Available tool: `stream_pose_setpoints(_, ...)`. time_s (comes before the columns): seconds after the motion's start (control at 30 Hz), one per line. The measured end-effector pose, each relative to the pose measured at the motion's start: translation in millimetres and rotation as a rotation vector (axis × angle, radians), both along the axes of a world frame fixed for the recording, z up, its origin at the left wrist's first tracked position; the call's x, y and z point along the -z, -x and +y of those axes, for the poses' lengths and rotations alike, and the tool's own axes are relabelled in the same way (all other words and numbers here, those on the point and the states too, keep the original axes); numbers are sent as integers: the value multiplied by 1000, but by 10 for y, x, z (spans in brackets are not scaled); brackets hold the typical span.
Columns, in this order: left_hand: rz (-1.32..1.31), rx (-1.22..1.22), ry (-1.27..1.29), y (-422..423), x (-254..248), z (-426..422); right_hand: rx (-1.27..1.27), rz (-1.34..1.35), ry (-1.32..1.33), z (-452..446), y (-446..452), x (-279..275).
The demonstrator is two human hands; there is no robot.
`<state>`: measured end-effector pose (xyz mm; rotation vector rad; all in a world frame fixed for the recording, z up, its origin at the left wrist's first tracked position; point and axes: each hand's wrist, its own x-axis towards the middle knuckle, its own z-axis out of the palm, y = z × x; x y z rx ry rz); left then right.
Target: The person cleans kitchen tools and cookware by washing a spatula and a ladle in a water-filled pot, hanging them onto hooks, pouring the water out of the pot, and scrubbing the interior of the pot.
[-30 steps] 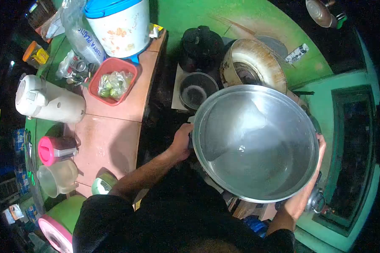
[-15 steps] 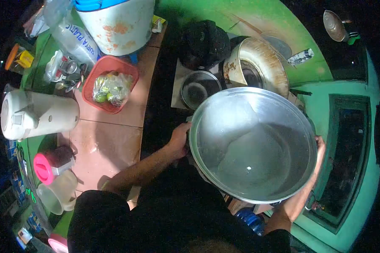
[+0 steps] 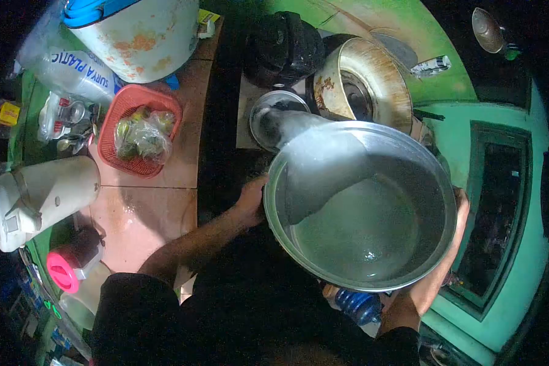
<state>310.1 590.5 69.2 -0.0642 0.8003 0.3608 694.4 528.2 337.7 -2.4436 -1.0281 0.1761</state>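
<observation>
A wide silver metal pot (image 3: 430,207) is held out in front of my body, its round mouth turned up towards me. Shiny, clear-looking liquid (image 3: 360,226) lies inside it, with a bright glint near the front. On the pot's left side my left hand (image 3: 252,200) is closed at the rim, fingers partly hidden. My right hand (image 3: 462,207) grips the opposite side, most of its fingers behind the wall. Just beyond the pot are a small round metal pan (image 3: 265,119) and a large stained pot (image 3: 381,76).
At left, a pink tiled counter (image 3: 143,226) bears a red basket (image 3: 107,143) with bagged green produce, a white flask (image 3: 61,189), a pink-lidded jug (image 3: 64,271) and a rusty white bucket (image 3: 140,49). A black rounded object (image 3: 283,49) stands behind; a blue bottle (image 3: 358,305) is below.
My view has turned a little, so the counter items sit further left. The metal pot stays in both hands, slightly further left in view. The bright reflection inside it has changed shape.
</observation>
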Motion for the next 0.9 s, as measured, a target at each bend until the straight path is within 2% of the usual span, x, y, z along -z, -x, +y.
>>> stream_pose_setpoints(0.13,-16,-8,-14,-17,-2,10,-155,-270,220,20,-171,-72)
stream_pose_setpoints(0.23,-49,-36,-71,-20,76,-29,-214,-332,316,61,-255,-110)
stream_pose_setpoints(0.37,-14,15,20,-13,55,-35,-184,-213,319,74,-185,-119)
stream_pose_setpoints(0.43,-14,8,25,-21,48,-41,45,16,-67,30,-148,-54)
stream_pose_setpoints(0.5,-136,43,112,-8,13,-10,35,63,-28,82,-53,-113)
stream_pose_setpoints(0.67,-172,13,89,-38,122,-80,-20,265,115,174,102,-249)
stream_pose_setpoints(0.7,-173,13,90,-37,105,-74,-114,-35,-9,109,-25,-159)
stream_pose_setpoints(0.77,-159,23,91,-54,113,-75,-208,-335,-135,200,191,-184)
stream_pose_setpoints(0.83,-144,33,93,-76,86,-82,22,191,-198,389,583,-324)
stream_pose_setpoints(0.87,-158,33,67,-91,48,-82,19,190,-199,392,492,-353)
stream_pose_setpoints(0.9,-171,32,41,-98,26,-78,-51,134,-61,383,320,-407)
